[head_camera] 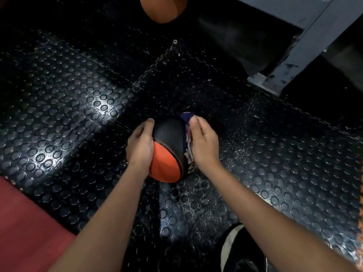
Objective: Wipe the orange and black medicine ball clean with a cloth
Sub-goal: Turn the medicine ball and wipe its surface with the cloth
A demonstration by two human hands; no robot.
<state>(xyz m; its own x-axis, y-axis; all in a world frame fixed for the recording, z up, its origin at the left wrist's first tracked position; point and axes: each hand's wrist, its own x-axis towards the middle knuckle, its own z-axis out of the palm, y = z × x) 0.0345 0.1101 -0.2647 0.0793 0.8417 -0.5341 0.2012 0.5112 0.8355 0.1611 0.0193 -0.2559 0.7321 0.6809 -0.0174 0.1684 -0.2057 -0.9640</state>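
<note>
Under my view spreads the black rubber floor (78, 118), studded with round raised dots and glinting where light hits it. A grey metal frame (290, 61) stands on it at upper right, and a second orange ball (163, 8) sits at the top edge. Near the middle, resting on the floor, I see the orange and black medicine ball (169, 150); white letters "KG" show on its black lower right side. My left hand (140, 144) cups its left side, fingers curled against the ball. My right hand (204, 142) presses a cloth (187, 118), dark blue with paler folds, against the ball's right side, thumb and fingers clamped on it.
</note>
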